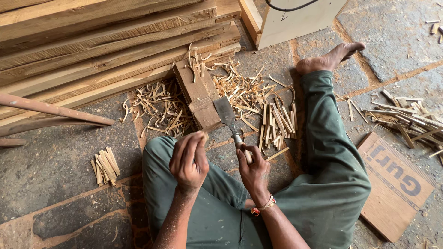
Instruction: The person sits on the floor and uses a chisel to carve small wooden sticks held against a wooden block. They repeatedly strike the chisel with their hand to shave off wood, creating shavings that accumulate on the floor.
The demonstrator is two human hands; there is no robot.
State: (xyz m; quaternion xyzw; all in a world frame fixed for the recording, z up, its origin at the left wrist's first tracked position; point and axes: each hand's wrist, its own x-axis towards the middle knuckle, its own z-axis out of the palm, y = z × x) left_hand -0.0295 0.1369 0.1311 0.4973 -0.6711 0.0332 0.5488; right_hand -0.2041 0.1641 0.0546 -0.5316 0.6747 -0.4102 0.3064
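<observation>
Risky: right hand (253, 171) clamps chisel (229, 118) on wood block (198, 94); left hand (188, 161), fingers pinching a wood strip (203, 135) beside the block, could get cut if the blade slips.

The left hand (188, 161) hides its small wooden piece (203, 135) — only a tip shows.

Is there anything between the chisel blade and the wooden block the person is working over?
Nothing visible. The right hand holds the chisel, whose blade already lies against the wooden block. The left hand pinches a small wood piece just short of the block's near end. Shavings lie beside the block, not between.
</observation>
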